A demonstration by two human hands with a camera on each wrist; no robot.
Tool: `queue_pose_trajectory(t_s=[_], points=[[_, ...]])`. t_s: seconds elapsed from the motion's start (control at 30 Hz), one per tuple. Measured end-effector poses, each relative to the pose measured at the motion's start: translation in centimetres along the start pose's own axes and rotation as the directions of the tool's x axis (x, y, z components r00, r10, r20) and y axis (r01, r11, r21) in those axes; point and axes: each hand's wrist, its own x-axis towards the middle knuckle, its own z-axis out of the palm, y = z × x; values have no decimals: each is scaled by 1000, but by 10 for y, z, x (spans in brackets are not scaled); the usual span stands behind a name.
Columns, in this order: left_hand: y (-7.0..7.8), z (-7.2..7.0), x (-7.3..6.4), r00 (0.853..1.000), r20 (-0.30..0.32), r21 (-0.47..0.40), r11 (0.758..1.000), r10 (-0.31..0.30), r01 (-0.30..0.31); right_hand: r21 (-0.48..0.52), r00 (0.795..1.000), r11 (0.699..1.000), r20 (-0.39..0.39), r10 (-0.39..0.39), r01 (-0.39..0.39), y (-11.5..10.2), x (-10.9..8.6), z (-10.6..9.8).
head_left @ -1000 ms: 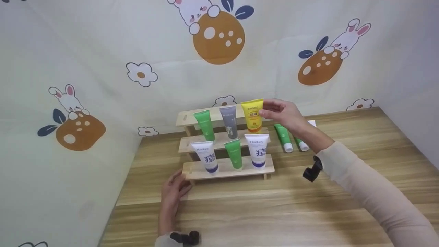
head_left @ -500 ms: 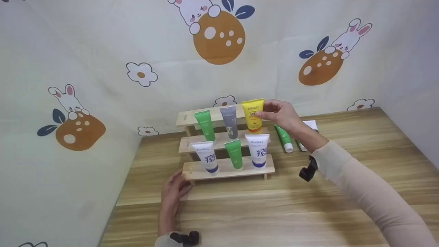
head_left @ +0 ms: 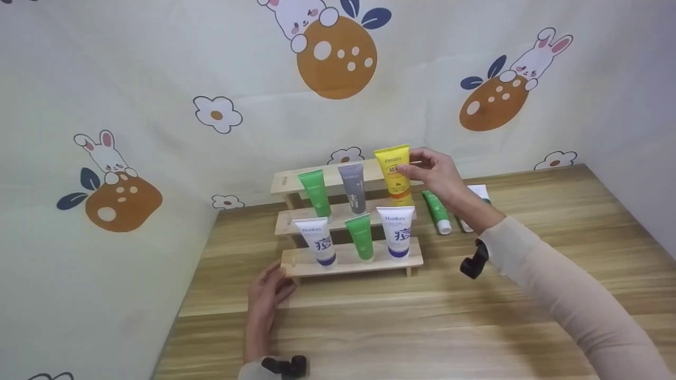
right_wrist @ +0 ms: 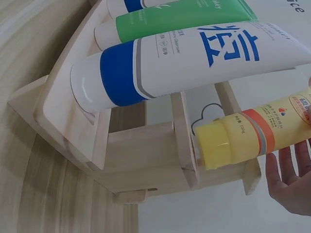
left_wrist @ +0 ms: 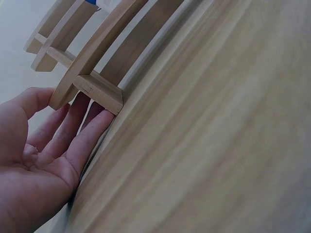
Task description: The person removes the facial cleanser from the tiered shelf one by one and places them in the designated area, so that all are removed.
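My right hand (head_left: 442,174) pinches a yellow squeeze tube (head_left: 397,182) between thumb and fingers, over the right end of the middle step of a wooden three-step rack (head_left: 330,177). In the right wrist view the tube's yellow cap (right_wrist: 214,145) overlaps the step's edge. A green tube (head_left: 317,192) and a grey tube (head_left: 353,187) stand cap-down along that same step. My left hand (head_left: 264,293) grips the left end of the bottom step; in the left wrist view the thumb lies at the board's end and the fingers reach under it by the leg (left_wrist: 104,94).
The bottom step carries a white tube (head_left: 316,240), a green tube (head_left: 360,237) and another white tube (head_left: 396,232). Right of the rack, a green tube (head_left: 435,211) and a white-ended tube (head_left: 479,192) lie on the wood-grain table (head_left: 422,327). A patterned cloth (head_left: 253,63) hangs behind.
The yellow tube in my right hand has risen slightly and shifted a little to the right. My left hand stays at the rack's end.
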Motion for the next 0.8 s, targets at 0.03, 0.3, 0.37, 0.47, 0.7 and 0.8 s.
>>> queue_pose_trajectory(t_s=[0.03, 0.3, 0.37, 0.47, 0.7, 0.8], points=[[0, 0, 0, 1000, 2, -4, 1000, 0, 0, 4, 1000, 1000, -4, -9, 9, -1, -1, -2], [1, 0, 1, 1000, -1, -21, 1000, 4, -4, 25, 995, 998, -72, -63, 65, -3, -4, -27], [1, 0, 1, 1000, 1, -21, 1000, 6, -6, 25, 994, 997, -90, -66, 69, -3, -5, -33], [1, 0, 2, 1000, -3, -13, 1000, 10, -10, 16, 993, 998, -102, -63, 65, -1, -5, -42], [-1, 0, 5, 1000, -11, -21, 1000, 13, -13, 5, 990, 999, -136, -37, 38, 9, -5, -59], [-2, 0, 5, 1000, -11, -19, 1000, 10, -10, 0, 989, 1000, -147, -28, 28, 16, -4, -68]])
